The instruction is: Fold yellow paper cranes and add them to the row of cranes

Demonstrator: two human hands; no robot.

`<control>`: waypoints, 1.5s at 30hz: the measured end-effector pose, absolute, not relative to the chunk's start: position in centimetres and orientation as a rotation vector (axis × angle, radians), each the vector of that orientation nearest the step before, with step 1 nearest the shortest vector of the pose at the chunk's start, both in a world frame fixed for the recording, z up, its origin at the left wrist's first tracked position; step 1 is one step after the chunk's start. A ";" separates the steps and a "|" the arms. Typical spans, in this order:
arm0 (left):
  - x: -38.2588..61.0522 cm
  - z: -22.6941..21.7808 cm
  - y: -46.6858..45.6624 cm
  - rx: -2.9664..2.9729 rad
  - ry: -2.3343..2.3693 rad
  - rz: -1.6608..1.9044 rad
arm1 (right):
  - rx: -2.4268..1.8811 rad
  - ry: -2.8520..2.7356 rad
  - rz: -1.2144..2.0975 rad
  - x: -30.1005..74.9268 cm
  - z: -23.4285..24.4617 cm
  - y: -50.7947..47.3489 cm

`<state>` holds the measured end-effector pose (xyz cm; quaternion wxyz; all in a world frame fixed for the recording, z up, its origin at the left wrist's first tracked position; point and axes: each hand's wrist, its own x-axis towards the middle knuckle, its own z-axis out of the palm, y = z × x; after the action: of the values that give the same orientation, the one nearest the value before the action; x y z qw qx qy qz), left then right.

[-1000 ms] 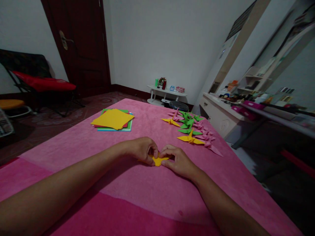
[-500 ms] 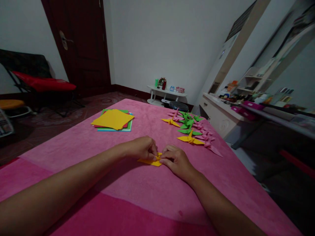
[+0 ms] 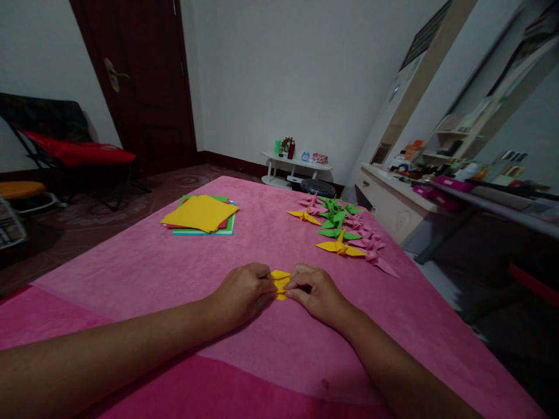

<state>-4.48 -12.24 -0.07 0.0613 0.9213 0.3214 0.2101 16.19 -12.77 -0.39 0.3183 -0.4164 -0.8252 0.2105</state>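
A partly folded sheet of yellow origami paper (image 3: 280, 281) lies on the pink cloth between my hands. My left hand (image 3: 247, 291) pinches its left side, thumb and fingers pressed together. On the right side, my right hand (image 3: 315, 290) grips the paper between thumb and bent fingers. Both hands rest low on the cloth, and they cover the paper's two ends. Creased flaps show at the top and bottom of the visible part.
The pink-covered table (image 3: 262, 361) bears a stack of coloured paper squares (image 3: 198, 213), yellow on top, at the back left. Several folded paper cranes (image 3: 340, 247) in yellow, green and pink stand at the back right. A cluttered dressing table (image 3: 388, 198) is beyond the right edge.
My left hand has come down and nearer to me, from over the paper to its left edge. The paper's left flap no longer spreads out flat; more of its middle shows.
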 end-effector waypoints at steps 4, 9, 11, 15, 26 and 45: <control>-4.6 0.1 -12.4 2.739 1.009 0.654 | -1.096 -2.144 0.625 16.0 -0.3 -12.8; -4.5 0.0 -12.4 2.522 1.050 0.710 | -1.139 -2.055 0.742 15.8 -0.4 -12.7; -4.4 -0.1 -12.3 2.437 1.087 0.713 | -1.193 -2.024 0.746 15.7 -0.6 -12.6; -4.3 -0.4 -12.0 2.293 1.196 0.698 | -1.285 -2.005 0.713 15.4 -0.7 -12.6; -4.2 -0.2 -12.0 2.259 1.290 0.662 | -1.397 -2.017 0.638 15.0 -0.3 -12.6; -3.7 0.2 -12.0 2.349 1.438 0.606 | -1.722 -2.008 0.556 14.6 0.0 -12.2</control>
<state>-3.65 -11.98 0.18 0.1601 0.8223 0.5032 0.2120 14.62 -12.20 -0.04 0.2175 -0.6217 -0.7252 0.2007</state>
